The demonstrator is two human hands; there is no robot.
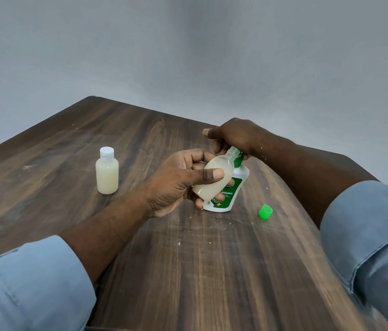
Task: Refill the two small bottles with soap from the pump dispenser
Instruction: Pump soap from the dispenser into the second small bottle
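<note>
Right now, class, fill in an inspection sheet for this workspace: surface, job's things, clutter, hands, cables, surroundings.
Surface: wooden table, scuffed.
Job's things: capped bottle upright at left, nearly full; open bottle tilted, neck at the pump spout; dispenser upright; green cap loose at right.
Clutter: pale specks near the dispenser.
Hands: left hand grips the open bottle; right hand grips the dispenser's pump.
Cables: nothing seen.
Surroundings: plain grey wall.
</note>
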